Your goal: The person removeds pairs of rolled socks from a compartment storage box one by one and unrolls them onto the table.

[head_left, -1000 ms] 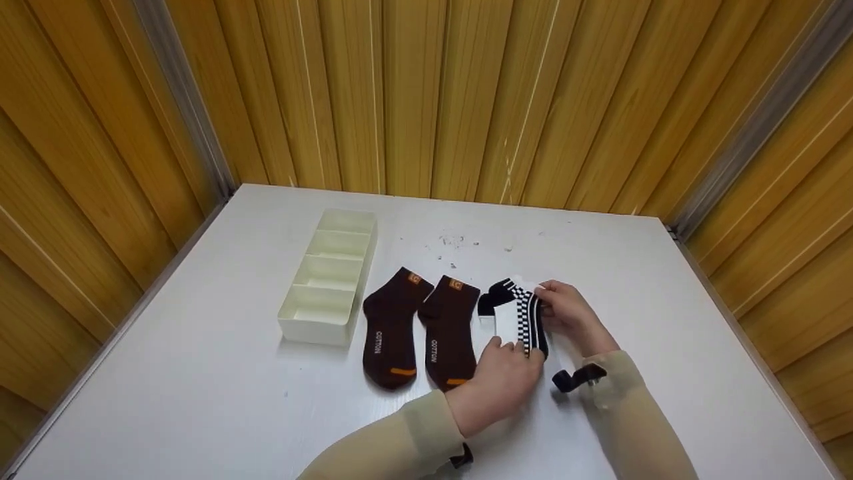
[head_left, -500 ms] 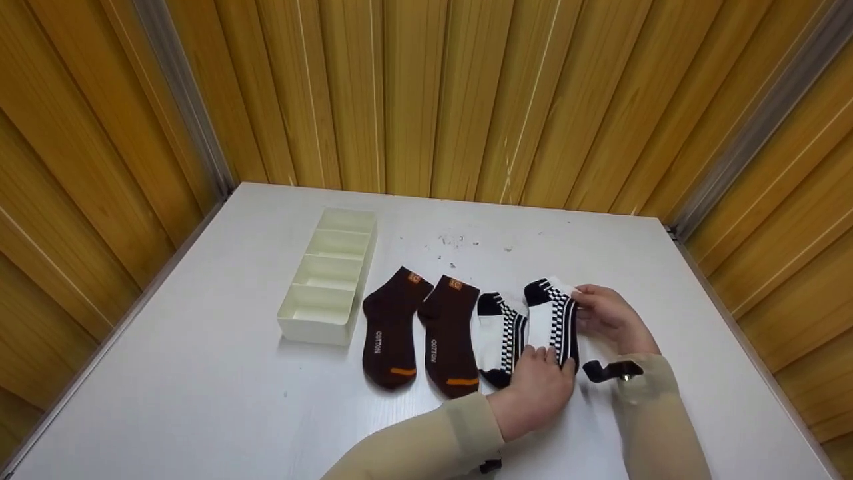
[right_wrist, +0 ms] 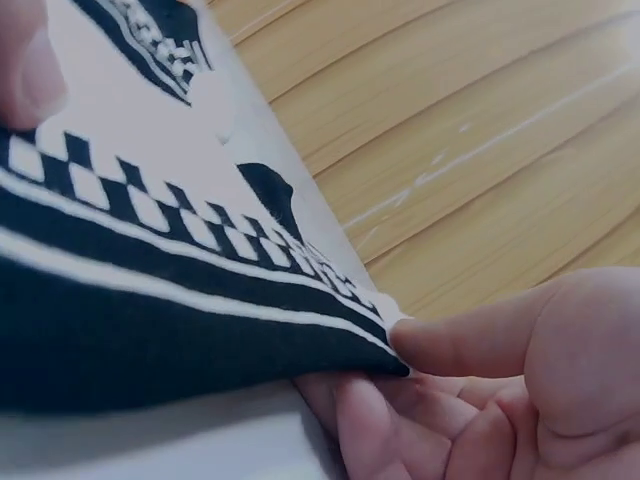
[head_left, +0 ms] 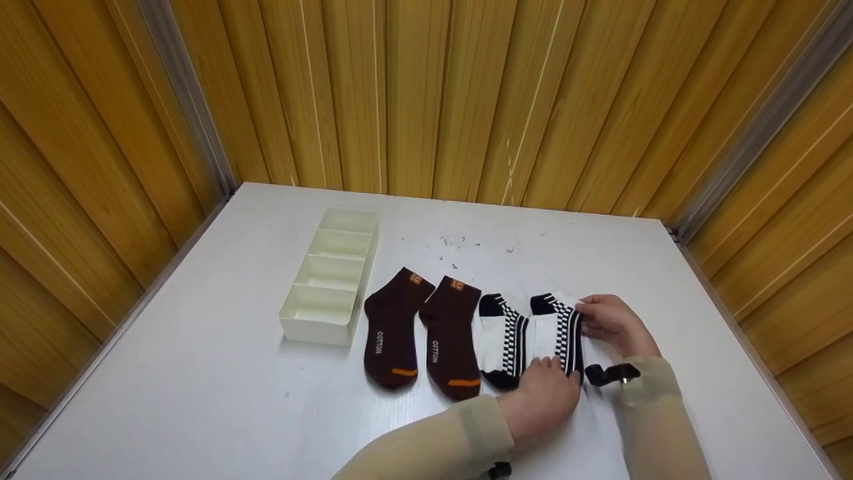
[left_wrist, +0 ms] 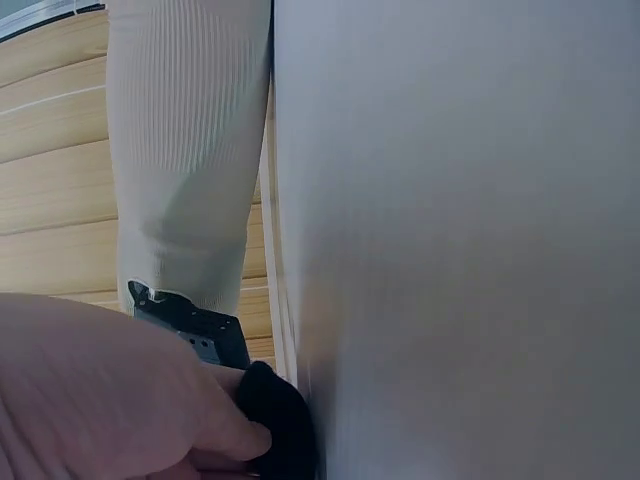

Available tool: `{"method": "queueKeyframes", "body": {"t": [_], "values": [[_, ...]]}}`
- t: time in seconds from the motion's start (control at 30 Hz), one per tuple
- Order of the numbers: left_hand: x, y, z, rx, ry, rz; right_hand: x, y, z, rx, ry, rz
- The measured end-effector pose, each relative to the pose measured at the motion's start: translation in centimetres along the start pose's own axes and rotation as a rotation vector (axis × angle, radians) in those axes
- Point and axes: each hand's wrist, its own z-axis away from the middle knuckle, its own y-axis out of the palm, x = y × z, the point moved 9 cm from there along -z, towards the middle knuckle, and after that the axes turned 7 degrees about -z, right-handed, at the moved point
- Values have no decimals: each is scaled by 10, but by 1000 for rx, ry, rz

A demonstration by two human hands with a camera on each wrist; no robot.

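White table (head_left: 200,387), wood-panel walls (head_left: 426,93) on three sides. Far left: cream divider tray (head_left: 290,318), four compartments in a row running away from the camera, nothing in them. Just right of it, two brown socks (head_left: 393,327) side by side, cuffs up, orange bars at the toes; they touch near the cuffs. Next, a checkered sock (head_left: 501,340) lying flat, just beside the second brown one. Then the second checkered sock (head_left: 558,332), flat on the table right beside its mate. Left hand (head_left: 543,397) presses down on its toe end, fingers fairly straight, covering that end; left wrist view shows the thumb on the dark toe fabric. Right hand (head_left: 614,325) pinches the cuff edge, thumb on top and fingers under, clear in the right wrist view. Small dark specks (head_left: 456,241) on the table behind the socks.
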Motion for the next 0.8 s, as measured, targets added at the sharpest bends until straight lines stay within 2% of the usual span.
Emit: {"method": "queueKeyframes", "body": {"t": [0.2, 0.3, 0.47, 0.63, 0.8], "values": [[-7, 8, 7, 72, -1, 26, 13, -6, 1, -121, -66, 392], [-9, 12, 10, 110, 6, 7, 16, -8, 1, -178, -82, 520], [-11, 16, 14, 135, 13, -3, 16, -10, 0, -206, -109, 562], [-9, 18, 16, 157, 5, 45, 16, -12, -1, -213, -155, 604], [-8, 18, 18, 162, -8, 82, 16, -12, 0, -201, -155, 623]]}}
